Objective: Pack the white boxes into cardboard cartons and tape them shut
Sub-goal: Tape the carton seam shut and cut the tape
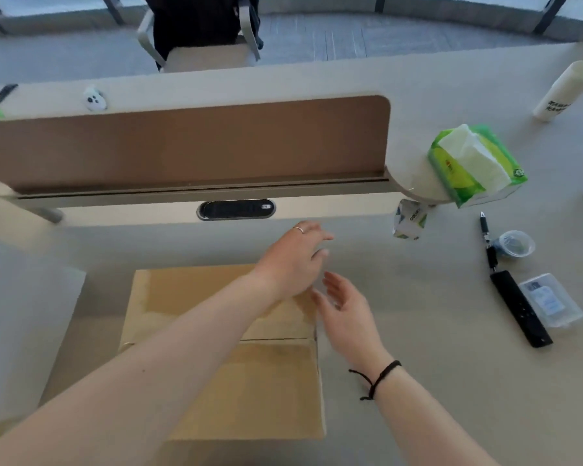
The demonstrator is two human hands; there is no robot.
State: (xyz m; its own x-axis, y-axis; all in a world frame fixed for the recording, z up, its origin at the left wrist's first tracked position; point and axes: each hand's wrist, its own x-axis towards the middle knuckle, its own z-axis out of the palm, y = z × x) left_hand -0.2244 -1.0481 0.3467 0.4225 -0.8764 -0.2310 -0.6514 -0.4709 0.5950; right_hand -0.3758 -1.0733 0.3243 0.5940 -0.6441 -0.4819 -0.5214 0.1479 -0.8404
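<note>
Single head-worn view, wide-angle, looking forward and down from close above the desk (418,331). Faces the brown divider panel (182,146), with a chair (199,35) beyond. Edges visibly curved. No second view.

Cardboard carton (229,351): plain brown, flaps folded shut, seam between the top flaps running 9 to 3 o'clock across the lid. Sits flat on the desk, centre-low in view, long side running 12 to 6. Far right corner and part of the lid hidden by a forearm. At 9 o'clock of it, a white box (21,331), blurred, only partly in view.
</note>
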